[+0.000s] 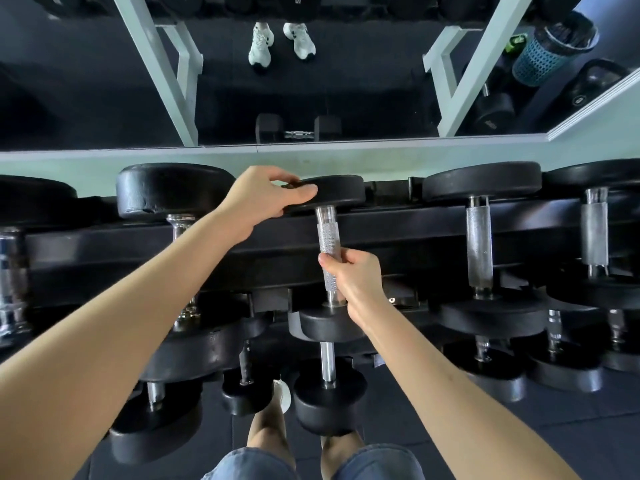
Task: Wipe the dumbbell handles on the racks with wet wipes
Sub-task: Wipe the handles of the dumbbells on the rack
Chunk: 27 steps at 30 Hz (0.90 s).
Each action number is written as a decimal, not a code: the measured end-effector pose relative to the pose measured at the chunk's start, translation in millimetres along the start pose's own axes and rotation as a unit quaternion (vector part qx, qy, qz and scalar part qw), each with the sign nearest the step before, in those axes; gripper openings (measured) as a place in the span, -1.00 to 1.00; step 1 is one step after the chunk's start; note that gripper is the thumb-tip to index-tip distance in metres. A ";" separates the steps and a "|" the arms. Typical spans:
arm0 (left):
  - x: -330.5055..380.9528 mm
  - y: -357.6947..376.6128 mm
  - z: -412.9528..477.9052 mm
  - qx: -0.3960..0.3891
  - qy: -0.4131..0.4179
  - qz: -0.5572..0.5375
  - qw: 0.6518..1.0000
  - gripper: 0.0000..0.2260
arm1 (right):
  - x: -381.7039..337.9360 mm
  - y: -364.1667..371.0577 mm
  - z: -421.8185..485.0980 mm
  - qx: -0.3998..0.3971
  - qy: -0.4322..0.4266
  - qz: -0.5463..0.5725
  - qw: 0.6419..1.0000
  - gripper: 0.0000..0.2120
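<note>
A black dumbbell lies on the top tier of the rack (398, 230), in the middle of the view. Its knurled steel handle (328, 233) runs away from me. My left hand (259, 199) grips the rim of its far head (341, 190), fingers curled over the top and thumb along the side. My right hand (353, 275) is wrapped round the lower half of the handle, just above the near head (325, 327). I cannot make out a wet wipe in either hand; anything under the right fingers is hidden.
More dumbbells sit close on both sides, one at the left (173, 192) and one at the right (479, 237). Smaller dumbbells (329, 393) fill the lower tier. A mirror (311, 81) behind the rack reflects shoes and a teal basket (543, 53). My knees (270, 434) are below.
</note>
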State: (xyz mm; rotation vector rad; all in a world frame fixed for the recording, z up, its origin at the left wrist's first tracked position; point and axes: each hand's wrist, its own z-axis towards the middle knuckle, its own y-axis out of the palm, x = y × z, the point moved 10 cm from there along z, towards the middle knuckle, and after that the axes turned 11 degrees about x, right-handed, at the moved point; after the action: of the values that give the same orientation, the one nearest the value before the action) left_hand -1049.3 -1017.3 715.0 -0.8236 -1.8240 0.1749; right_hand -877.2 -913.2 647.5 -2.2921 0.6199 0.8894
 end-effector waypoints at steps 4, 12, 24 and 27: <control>9.0 -0.5 -3.7 0.050 0.015 0.043 0.998 -0.56 | -5.8 -2.7 -3.9 -0.008 -0.027 -0.014 1.000 -0.85; 9.6 0.7 -6.8 0.074 0.015 0.034 0.997 -0.57 | -16.7 -19.9 0.6 -0.006 -0.121 -0.074 0.990 -0.64; 3.2 -1.8 -4.8 0.072 -0.025 0.001 0.997 -0.59 | -30.6 -19.4 0.3 0.040 -0.216 -0.133 0.966 -0.70; 3.5 -1.2 -5.5 0.074 -0.030 -0.002 0.997 -0.59 | -56.2 -19.6 14.6 0.084 -0.185 -0.075 0.976 -0.74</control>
State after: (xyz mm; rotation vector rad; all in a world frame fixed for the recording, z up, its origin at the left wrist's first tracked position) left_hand -1045.6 -1017.5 720.5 -0.7174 -1.8438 0.3314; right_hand -909.2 -878.1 686.2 -1.9254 0.3381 1.1075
